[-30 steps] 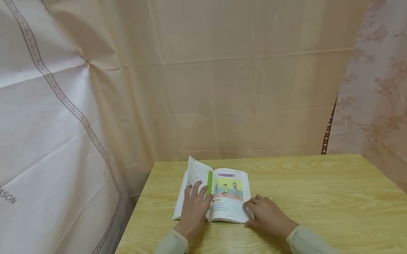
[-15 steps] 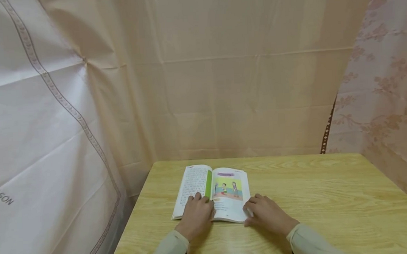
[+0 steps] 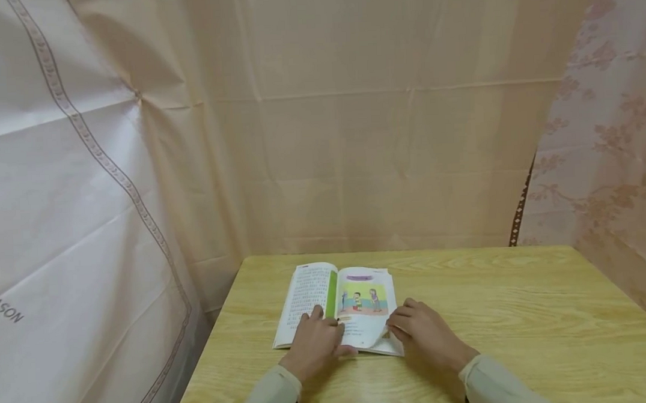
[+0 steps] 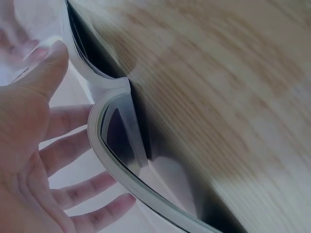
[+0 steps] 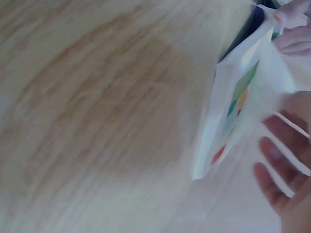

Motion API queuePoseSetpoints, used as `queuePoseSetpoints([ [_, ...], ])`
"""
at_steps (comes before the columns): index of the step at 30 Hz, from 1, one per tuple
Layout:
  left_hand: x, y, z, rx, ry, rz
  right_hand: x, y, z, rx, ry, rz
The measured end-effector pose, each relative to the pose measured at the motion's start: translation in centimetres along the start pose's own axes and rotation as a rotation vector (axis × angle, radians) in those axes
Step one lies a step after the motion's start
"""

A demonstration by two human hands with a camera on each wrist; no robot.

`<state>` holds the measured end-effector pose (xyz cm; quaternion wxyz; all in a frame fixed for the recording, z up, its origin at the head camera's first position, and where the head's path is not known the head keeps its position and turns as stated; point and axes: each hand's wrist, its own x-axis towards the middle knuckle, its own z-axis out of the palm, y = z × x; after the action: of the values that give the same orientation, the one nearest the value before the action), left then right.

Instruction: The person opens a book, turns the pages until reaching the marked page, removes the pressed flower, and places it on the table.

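Note:
An open book (image 3: 310,292) lies on the table, with printed text on its left page and a coloured cartoon picture on its right page (image 3: 362,299). My left hand (image 3: 315,340) rests over the lower middle of the book, its thumb reaching across the bottom edge. In the left wrist view the fingers of that hand (image 4: 73,155) lie spread and fairly straight on the page. At the lower right corner my right hand (image 3: 426,335) pinches the right page, whose corner curls up off the sheet beneath. The right wrist view shows the lifted page (image 5: 269,82) blurred beside the fingertips.
The book stands on a wood-grain table (image 3: 500,302) that stretches away to the right. Behind it hangs a beige cloth (image 3: 379,133). A pale curtain (image 3: 75,236) closes off the left, and a flowered one (image 3: 618,152) the right.
The left page, raised a second ago, now lies flat under my left hand, which has come down and nearer. My right hand has lifted the right page's lower corner.

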<state>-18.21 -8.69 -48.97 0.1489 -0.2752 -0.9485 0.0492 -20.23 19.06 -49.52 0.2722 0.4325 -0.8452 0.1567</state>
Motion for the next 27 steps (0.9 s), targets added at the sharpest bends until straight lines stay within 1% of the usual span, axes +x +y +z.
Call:
queuePoseSetpoints([
  [2, 0.0, 0.1, -0.1, 0.015, 0.002, -0.001, 0.4, -0.1, -0.2, 0.000, 0.071, 0.002],
  [4, 0.0, 0.0, -0.1, 0.014, 0.016, 0.004, 0.8, -0.1, -0.4, -0.005, 0.119, 0.008],
  [7, 0.0, -0.1, -0.1, -0.017, 0.040, 0.014, 1.1, -0.3, -0.7, 0.005, 0.147, 0.040],
  [10, 0.0, -0.3, -0.1, -0.066, 0.064, 0.014, 1.0, -0.6, -0.6, 0.010, 0.131, 0.116],
  [12, 0.0, -0.4, 0.0, -0.090, 0.072, 0.006, 0.8, -0.8, -0.3, 0.012, 0.065, 0.180],
  [13, 0.0, -0.4, -0.1, -0.093, 0.074, 0.003, 0.6, -0.9, -0.2, 0.005, 0.012, 0.203],
  [15, 0.0, -0.4, 0.0, -0.079, 0.077, 0.002, 0.2, -1.2, 0.1, 0.008, -0.124, 0.244],
  [17, -0.1, -0.4, 0.0, -0.066, 0.082, 0.007, -0.3, -1.3, 0.3, 0.020, -0.256, 0.250],
  [19, -0.1, -0.4, 0.0, -0.069, 0.090, -0.001, -0.7, -1.5, 0.5, 0.027, -0.336, 0.241],
  [21, -0.1, -0.4, 0.0, -0.114, 0.096, -0.025, -1.0, -1.5, 0.6, 0.025, -0.358, 0.229],
  [23, -0.1, -0.5, -0.2, -0.181, 0.103, -0.069, -1.0, -1.4, 0.8, 0.007, -0.349, 0.212],
  [25, 0.0, -0.6, -0.4, -0.232, 0.109, -0.113, -1.0, -1.3, 0.9, -0.001, -0.342, 0.220],
  [27, -0.1, -0.7, -0.5, -0.256, 0.129, -0.152, -0.9, -1.3, 1.0, 0.005, -0.343, 0.232],
])
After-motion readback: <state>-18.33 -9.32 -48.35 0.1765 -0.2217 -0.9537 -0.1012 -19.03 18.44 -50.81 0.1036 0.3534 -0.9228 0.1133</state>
